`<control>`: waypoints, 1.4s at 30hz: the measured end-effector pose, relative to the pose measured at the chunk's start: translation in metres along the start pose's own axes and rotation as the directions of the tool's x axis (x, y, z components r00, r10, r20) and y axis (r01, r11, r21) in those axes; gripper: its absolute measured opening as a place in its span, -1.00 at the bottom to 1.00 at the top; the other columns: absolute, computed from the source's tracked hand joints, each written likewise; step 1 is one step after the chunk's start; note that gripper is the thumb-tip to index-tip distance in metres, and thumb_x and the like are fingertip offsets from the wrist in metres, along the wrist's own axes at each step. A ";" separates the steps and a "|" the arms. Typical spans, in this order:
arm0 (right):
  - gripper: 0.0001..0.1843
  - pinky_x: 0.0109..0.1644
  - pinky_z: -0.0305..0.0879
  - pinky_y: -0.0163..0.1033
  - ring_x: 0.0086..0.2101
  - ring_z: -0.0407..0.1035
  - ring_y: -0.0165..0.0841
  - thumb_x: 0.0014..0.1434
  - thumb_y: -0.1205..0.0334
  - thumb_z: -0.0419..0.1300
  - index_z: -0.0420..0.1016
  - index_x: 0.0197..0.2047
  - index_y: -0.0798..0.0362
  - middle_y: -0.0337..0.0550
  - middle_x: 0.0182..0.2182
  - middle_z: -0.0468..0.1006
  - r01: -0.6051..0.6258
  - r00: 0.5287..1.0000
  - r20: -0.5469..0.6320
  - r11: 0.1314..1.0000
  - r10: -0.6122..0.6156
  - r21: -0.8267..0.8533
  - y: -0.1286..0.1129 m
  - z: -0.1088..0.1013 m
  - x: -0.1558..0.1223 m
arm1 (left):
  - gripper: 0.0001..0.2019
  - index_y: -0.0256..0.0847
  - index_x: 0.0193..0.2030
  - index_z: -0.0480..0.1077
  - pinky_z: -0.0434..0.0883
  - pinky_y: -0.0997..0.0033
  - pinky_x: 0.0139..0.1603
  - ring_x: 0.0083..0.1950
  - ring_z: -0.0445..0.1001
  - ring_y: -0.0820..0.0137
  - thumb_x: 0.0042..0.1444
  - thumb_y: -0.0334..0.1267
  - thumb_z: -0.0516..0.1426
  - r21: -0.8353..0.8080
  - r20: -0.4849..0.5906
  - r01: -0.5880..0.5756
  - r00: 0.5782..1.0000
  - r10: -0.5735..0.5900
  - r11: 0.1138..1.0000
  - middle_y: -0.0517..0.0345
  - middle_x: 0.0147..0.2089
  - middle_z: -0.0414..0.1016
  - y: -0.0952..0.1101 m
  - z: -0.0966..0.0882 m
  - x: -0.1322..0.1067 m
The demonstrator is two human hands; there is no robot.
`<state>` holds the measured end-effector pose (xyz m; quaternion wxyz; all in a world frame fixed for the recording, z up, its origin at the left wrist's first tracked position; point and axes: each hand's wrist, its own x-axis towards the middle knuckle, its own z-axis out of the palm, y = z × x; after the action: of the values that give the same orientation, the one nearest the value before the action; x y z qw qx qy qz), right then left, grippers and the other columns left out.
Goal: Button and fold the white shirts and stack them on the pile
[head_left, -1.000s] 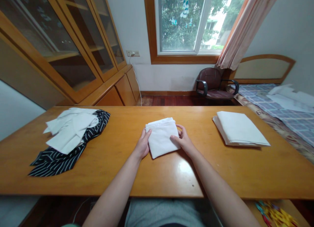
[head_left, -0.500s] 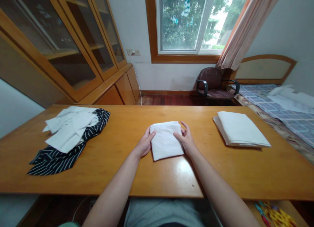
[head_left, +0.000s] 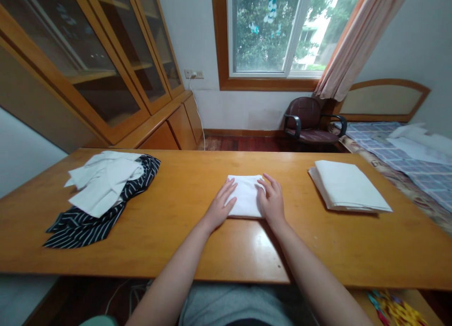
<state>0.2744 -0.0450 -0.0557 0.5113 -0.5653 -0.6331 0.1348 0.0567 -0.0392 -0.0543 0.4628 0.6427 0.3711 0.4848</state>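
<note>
A folded white cloth (head_left: 246, 199) lies flat on the wooden table (head_left: 169, 213) in front of me, in a neat, nearly square shape. My left hand (head_left: 221, 206) rests on its left edge with the fingers stretched out over the top. On the opposite side, my right hand (head_left: 272, 201) touches the right edge, its fingers spread and slightly bent. Neither hand grips the cloth. Part of each side edge is hidden under the hands.
At the left lie white cloth pieces (head_left: 106, 180) on a black-and-white striped cloth (head_left: 88, 229). A larger folded white stack (head_left: 349, 185) sits at the right. Beyond the table are a brown armchair (head_left: 307, 121), a glass-fronted cabinet (head_left: 155, 109) and a bed (head_left: 395, 147).
The folded cloth has gone from tilted and held by its sides to lying flat and squared to the table. Both hands have loosened and now lie over its edges.
</note>
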 end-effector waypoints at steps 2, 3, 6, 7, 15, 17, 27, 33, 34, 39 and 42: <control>-0.60 0.41 0.04 0.21 0.30 0.17 -0.12 0.32 0.25 0.00 0.54 0.12 -0.05 0.01 0.23 0.42 0.081 0.993 0.088 0.996 -0.077 -0.042 -0.006 -0.001 0.000 | -0.52 -0.01 0.21 0.46 -0.24 -0.04 0.55 0.55 -0.03 0.11 0.12 -0.21 0.29 0.102 0.085 -0.027 0.996 0.018 0.994 0.04 0.44 0.25 0.002 0.005 -0.001; -0.57 0.43 0.01 0.20 0.32 0.14 -0.12 0.33 0.24 0.00 0.51 0.18 -0.03 0.00 0.25 0.41 0.112 0.984 0.146 0.992 -0.103 -0.059 -0.007 -0.001 -0.001 | -0.51 0.00 0.23 0.45 -0.26 -0.04 0.55 0.55 -0.03 0.11 0.12 -0.21 0.29 0.136 0.110 -0.034 0.994 0.019 0.990 0.04 0.44 0.24 0.003 0.006 -0.002; -0.51 0.46 -0.08 0.21 0.38 0.04 -0.08 0.36 0.17 0.01 0.41 0.29 0.06 0.06 0.33 0.33 0.141 0.952 0.288 0.983 -0.103 -0.115 -0.008 0.006 -0.004 | -0.48 0.01 0.27 0.41 -0.29 0.00 0.55 0.55 -0.04 0.12 0.15 -0.20 0.27 0.206 0.136 -0.031 0.991 0.003 0.978 0.06 0.47 0.19 0.003 0.008 -0.003; -0.49 0.46 -0.11 0.22 0.39 0.00 -0.07 0.36 0.14 0.02 0.38 0.31 0.08 0.07 0.35 0.29 0.132 0.945 0.317 0.982 -0.084 -0.135 -0.006 0.008 -0.005 | -0.48 0.01 0.28 0.40 -0.29 0.01 0.55 0.55 -0.05 0.13 0.15 -0.20 0.27 0.219 0.136 -0.027 0.991 -0.003 0.975 0.06 0.48 0.17 0.003 0.008 -0.004; -0.34 0.45 -0.18 0.24 0.44 -0.16 -0.05 0.39 -0.05 -0.01 0.15 0.45 0.07 0.09 0.45 0.05 0.062 0.909 0.413 0.961 0.057 -0.269 0.006 0.009 -0.006 | -0.44 0.00 0.28 0.39 -0.35 0.06 0.54 0.55 -0.03 0.15 0.13 -0.09 0.29 0.207 0.063 -0.021 0.998 0.008 0.978 0.04 0.47 0.19 0.000 0.006 -0.007; -0.33 0.45 -0.18 0.23 0.44 -0.17 -0.06 0.39 -0.06 -0.01 0.13 0.45 0.04 0.06 0.46 0.04 0.063 0.910 0.411 0.958 0.060 -0.279 0.009 0.008 -0.005 | -0.45 0.00 0.29 0.38 -0.31 0.04 0.54 0.54 0.00 0.15 0.15 -0.05 0.28 0.259 0.043 -0.056 0.998 0.046 0.964 0.03 0.46 0.21 -0.002 0.005 -0.007; -0.36 0.44 -0.17 0.24 0.38 0.03 0.02 0.38 0.03 -0.05 0.19 0.41 0.17 0.18 0.37 0.23 -0.039 0.929 0.333 0.938 0.161 -0.344 0.037 -0.010 0.003 | -0.49 0.00 0.19 0.47 -0.26 -0.02 0.54 0.50 0.10 0.05 0.07 -0.11 0.33 0.201 -0.051 0.086 0.996 -0.077 0.976 0.02 0.45 0.22 -0.008 -0.002 -0.003; -0.45 0.37 0.07 0.12 0.25 0.24 -0.05 0.37 0.11 -0.10 0.39 0.27 0.17 0.19 0.22 0.43 -0.131 0.966 0.184 0.961 0.179 -0.244 0.042 -0.014 0.006 | -0.58 -0.06 0.12 0.53 0.00 0.01 0.51 0.44 0.23 0.09 0.08 -0.15 0.30 0.119 -0.154 0.064 0.987 -0.045 0.991 -0.02 0.38 0.34 -0.007 -0.014 -0.001; -0.46 0.35 0.11 0.11 0.21 0.28 -0.05 0.37 0.10 -0.10 0.42 0.25 0.17 0.19 0.18 0.46 -0.141 0.970 0.163 0.963 0.181 -0.231 0.042 -0.015 0.007 | -0.59 -0.07 0.12 0.53 0.04 -0.01 0.50 0.42 0.26 0.10 0.10 -0.15 0.28 0.137 -0.157 0.049 0.987 -0.027 0.989 -0.03 0.37 0.35 -0.007 -0.015 -0.001; -0.53 0.23 0.21 0.05 0.03 0.37 -0.09 0.36 0.08 -0.07 0.52 0.08 0.14 0.13 0.00 0.58 -0.126 0.983 0.100 0.961 0.155 -0.247 0.040 -0.020 0.008 | -0.62 -0.13 0.14 0.49 0.25 -0.03 0.41 0.38 0.32 0.11 0.18 -0.17 0.20 0.164 -0.138 0.027 0.990 -0.004 0.986 -0.08 0.35 0.35 -0.014 -0.015 0.000; -0.54 0.15 0.24 0.02 -0.04 0.38 -0.09 0.35 0.07 -0.05 0.56 0.00 0.16 0.12 -0.07 0.60 -0.130 0.985 0.066 0.944 0.158 -0.305 0.035 -0.021 0.006 | -0.61 -0.15 0.16 0.46 0.29 -0.02 0.39 0.33 0.38 0.12 0.19 -0.19 0.18 0.073 -0.129 0.051 0.991 -0.041 0.996 -0.10 0.39 0.28 -0.020 -0.017 0.001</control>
<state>0.3123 -0.0369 -0.0692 0.3797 -0.6743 -0.6255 0.0997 0.0403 -0.0284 -0.0713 0.4243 0.6189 0.4327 0.4997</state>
